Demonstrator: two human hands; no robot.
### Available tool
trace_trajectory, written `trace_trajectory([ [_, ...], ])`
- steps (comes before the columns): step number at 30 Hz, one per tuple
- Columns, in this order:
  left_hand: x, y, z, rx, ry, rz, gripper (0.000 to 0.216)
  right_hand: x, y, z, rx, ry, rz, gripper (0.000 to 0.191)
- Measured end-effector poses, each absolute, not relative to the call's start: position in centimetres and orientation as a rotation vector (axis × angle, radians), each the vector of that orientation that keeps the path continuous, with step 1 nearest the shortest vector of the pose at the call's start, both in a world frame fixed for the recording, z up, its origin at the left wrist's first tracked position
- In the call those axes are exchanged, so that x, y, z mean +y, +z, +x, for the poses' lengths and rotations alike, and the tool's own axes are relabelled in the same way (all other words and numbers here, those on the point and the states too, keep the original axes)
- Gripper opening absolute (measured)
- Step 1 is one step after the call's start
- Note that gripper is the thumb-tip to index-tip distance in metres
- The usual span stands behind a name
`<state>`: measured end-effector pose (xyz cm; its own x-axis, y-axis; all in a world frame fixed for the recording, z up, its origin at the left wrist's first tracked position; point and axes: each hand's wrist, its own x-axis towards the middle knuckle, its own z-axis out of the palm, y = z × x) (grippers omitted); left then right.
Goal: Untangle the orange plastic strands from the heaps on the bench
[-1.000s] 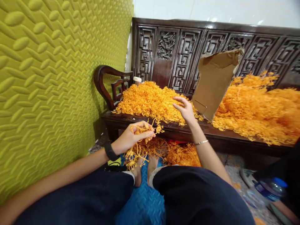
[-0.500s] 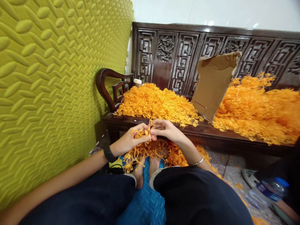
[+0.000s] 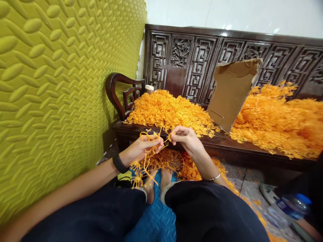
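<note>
In the head view my left hand (image 3: 145,146), with a black band at the wrist, is closed on a thin, branching orange plastic sprue (image 3: 147,168). Its strands stick out above the fingers and dangle below, ending in small flower-like pieces. My right hand (image 3: 188,139), wearing a silver bangle, pinches a small orange bit at the sprue's right end between thumb and fingertips. A short strand spans the gap between the hands. Just beyond them, a heap of small orange plastic pieces (image 3: 166,107) lies on the dark carved wooden bench (image 3: 126,129).
A cardboard sheet (image 3: 232,94) stands between that heap and a larger orange pile (image 3: 275,124). Orange scraps (image 3: 166,159) cover the floor by my feet. A lidded cup (image 3: 149,88) sits by the armrest. A blue-capped bottle (image 3: 290,208) and another person's foot are at right; yellow matting (image 3: 63,101) rises left.
My right hand has moved right, away from my left, drawing its end of the sprue outward. My left hand has turned slightly, and more dangling strands show.
</note>
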<state>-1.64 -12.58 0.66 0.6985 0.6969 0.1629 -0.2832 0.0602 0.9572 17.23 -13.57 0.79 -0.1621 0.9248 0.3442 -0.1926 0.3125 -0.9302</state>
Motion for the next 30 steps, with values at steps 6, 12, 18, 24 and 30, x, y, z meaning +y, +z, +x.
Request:
trace_trajectory([
  [6, -12.7, 1.1, -1.3, 0.345, 0.875, 1.242, 0.015, -13.2, 1.3, 15.6, -1.189, 1.075, -0.725, 0.014],
  [12, -13.0, 1.7, -0.4, 0.261, 1.003, 1.152, 0.011, -13.0, 2.1, 13.7, -1.003, 0.912, -0.621, 0.010],
  [18, -14.3, 3.2, 2.4, 0.177, 1.077, 1.066, 0.010, -12.5, 2.2, 12.6, -0.825, 0.781, -0.499, 0.013],
  [24, -15.9, 4.2, 1.1, 0.134, 1.085, 1.330, 0.015, -10.7, 4.9, 19.7, -0.606, 0.245, -0.645, 0.019],
  [30, -15.6, 3.8, -0.5, 0.214, 1.056, 1.375, 0.020, -8.9, 11.6, 28.1, -0.662, -0.142, -0.703, 0.012],
])
